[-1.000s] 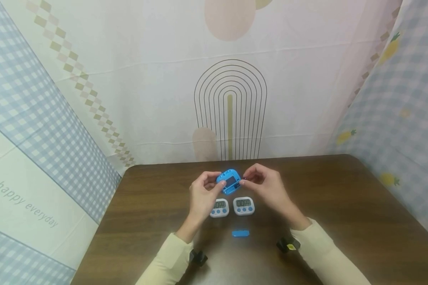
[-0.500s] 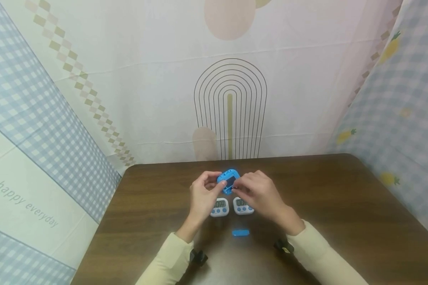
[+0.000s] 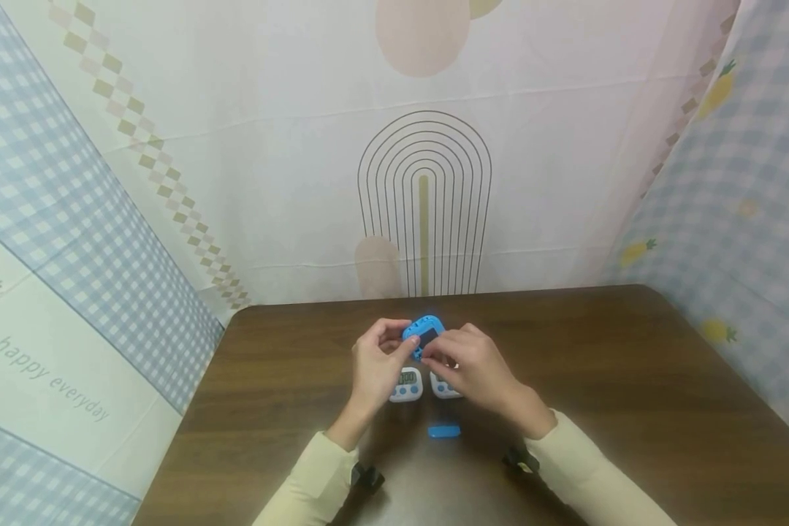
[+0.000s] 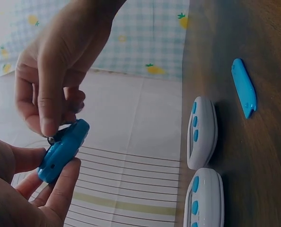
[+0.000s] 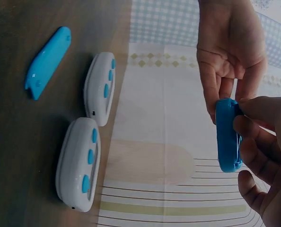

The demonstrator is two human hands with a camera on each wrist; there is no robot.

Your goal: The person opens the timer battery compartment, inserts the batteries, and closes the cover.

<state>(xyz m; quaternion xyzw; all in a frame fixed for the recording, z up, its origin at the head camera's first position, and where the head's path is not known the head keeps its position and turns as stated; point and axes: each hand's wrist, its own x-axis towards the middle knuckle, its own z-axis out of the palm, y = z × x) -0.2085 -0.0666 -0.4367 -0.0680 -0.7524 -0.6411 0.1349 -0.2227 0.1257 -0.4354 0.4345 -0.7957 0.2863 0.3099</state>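
Note:
My left hand (image 3: 378, 361) holds a blue digital timer (image 3: 426, 323) by its left side, thumb on the face turned to the head camera. My right hand (image 3: 476, 361) is at the timer's lower right edge. Between its thumb and fingertips it pinches a small dark battery with a silver end (image 4: 51, 140), mostly hidden by the fingers. In the left wrist view the battery lies against the edge of the blue case. On the table below are two white timers with blue buttons, the left one (image 3: 405, 385) and the right one (image 3: 443, 387), the latter partly covered by my right hand.
A narrow blue cover (image 3: 443, 432) lies on the brown table (image 3: 269, 409), nearer to me than the white timers. Patterned cloth (image 3: 302, 146) hangs behind the table and along both sides.
My right hand has moved left and down from the timer's right side to its lower edge, covering part of the right white timer. The left hand has hardly moved.

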